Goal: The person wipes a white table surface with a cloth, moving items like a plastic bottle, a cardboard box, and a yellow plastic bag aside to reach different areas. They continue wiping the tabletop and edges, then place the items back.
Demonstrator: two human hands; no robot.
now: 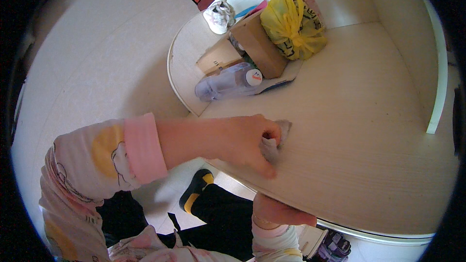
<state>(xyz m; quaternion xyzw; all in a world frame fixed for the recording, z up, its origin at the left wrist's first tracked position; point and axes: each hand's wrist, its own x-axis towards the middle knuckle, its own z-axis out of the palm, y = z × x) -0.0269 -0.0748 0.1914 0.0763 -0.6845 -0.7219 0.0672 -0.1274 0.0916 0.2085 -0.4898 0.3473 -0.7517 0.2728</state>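
My left hand (251, 142) reaches in from the left, its fingers curled around a crumpled greyish cloth or tissue (270, 149). The cloth lies against the light wood-grain tabletop (356, 145), and part of it sticks out beyond the fingers. Lower down, my right hand (280, 211) is at the table's front edge, partly hidden by the board. Whether it grips that edge cannot be seen. Beyond my left hand, a clear plastic bottle (225, 82) with a white cap lies on its side.
A cardboard box (260, 45) stands behind the bottle, beside a tied yellow plastic bag (293, 25). White shoes (220, 16) sit at the rounded shelf end (182, 62). An upright panel (411, 43) bounds the right side. Below the table, a dark purple bag (333, 245) shows.
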